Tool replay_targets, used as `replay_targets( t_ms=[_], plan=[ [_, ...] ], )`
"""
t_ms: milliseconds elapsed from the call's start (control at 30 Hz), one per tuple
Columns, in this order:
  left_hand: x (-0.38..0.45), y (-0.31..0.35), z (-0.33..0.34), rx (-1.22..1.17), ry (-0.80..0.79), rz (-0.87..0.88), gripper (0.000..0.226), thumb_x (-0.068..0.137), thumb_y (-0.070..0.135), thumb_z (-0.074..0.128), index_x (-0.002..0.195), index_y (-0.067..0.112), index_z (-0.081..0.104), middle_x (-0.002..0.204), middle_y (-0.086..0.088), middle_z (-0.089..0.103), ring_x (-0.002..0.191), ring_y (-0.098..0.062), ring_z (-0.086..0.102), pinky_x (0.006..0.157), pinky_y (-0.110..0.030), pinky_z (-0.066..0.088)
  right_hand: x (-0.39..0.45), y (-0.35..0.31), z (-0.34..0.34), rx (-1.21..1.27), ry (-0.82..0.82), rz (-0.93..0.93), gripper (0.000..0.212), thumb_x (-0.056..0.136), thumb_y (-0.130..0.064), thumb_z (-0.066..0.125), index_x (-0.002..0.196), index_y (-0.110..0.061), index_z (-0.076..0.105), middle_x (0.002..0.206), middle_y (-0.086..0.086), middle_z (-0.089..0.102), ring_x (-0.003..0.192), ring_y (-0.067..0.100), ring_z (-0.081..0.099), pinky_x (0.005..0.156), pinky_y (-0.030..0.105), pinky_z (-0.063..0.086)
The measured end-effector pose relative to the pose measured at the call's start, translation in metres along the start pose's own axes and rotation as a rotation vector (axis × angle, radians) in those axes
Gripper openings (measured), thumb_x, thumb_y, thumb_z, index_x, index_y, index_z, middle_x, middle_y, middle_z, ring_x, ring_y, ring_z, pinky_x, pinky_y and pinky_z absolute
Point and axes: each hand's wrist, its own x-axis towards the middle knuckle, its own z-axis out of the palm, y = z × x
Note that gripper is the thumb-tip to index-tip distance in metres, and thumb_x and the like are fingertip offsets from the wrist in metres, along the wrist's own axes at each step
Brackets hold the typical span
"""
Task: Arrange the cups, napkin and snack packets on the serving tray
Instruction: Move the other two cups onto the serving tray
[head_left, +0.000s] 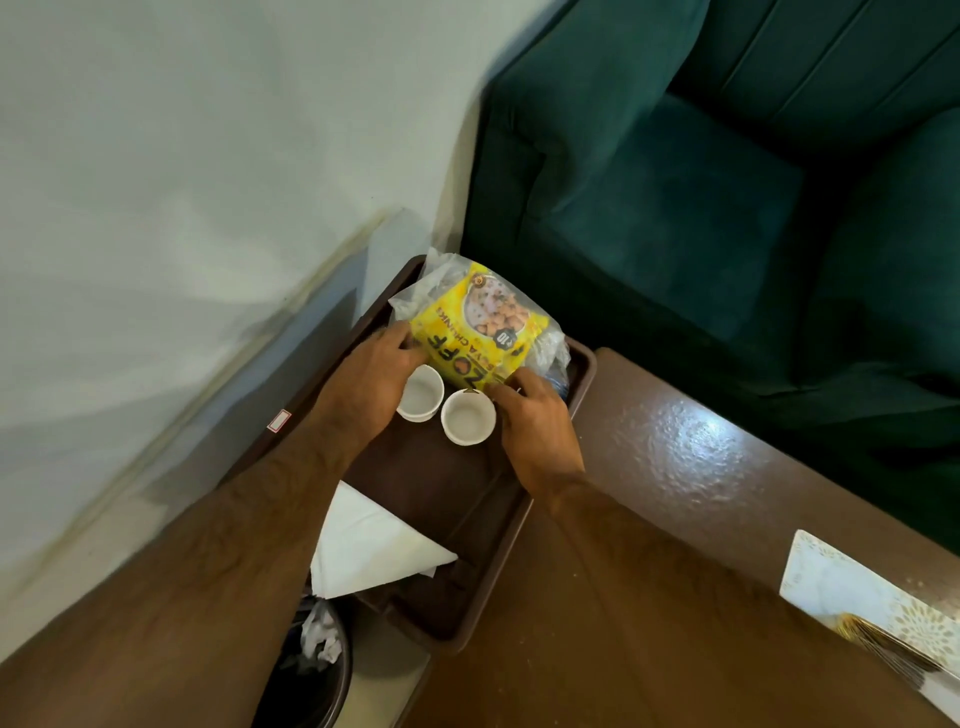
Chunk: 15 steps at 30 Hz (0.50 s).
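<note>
A brown serving tray (467, 525) lies on the wooden table. At its far end a yellow snack packet (483, 322) in clear plastic is held at both near corners: my left hand (363, 384) grips the left corner, my right hand (535, 421) pinches the right one. Two white paper cups (420, 394) (467, 417) stand side by side just in front of the packet, between my hands. A folded white napkin (374, 545) lies at the tray's near left end. Something bluish under the packet's right side is mostly hidden.
The brown table (675, 467) stretches to the right, with a white and gold patterned box (857, 592) near its right edge. A green sofa (701, 182) stands beyond the tray. A black waste bin (317, 670) with crumpled paper sits on the floor below the tray's left end.
</note>
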Motion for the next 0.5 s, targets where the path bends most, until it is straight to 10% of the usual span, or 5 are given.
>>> replay_targets(
  t_ms=[500],
  plan=[
    [-0.041, 0.004, 0.011, -0.019, 0.058, -0.187, 0.016, 0.090, -0.002, 0.061, 0.103, 0.000, 0.070, 0.111, -0.017, 0.060, 0.104, -0.033, 0.059, 0.088, -0.045, 0.050, -0.017, 0.002, -0.001, 0.050, -0.010, 0.042, 0.030, 0.088, -0.007, 0.073, 0.118, -0.007, 0.074, 0.114, 0.013, 0.063, 0.111, 0.032, 0.059, 0.089, 0.038, 0.054]
  ],
)
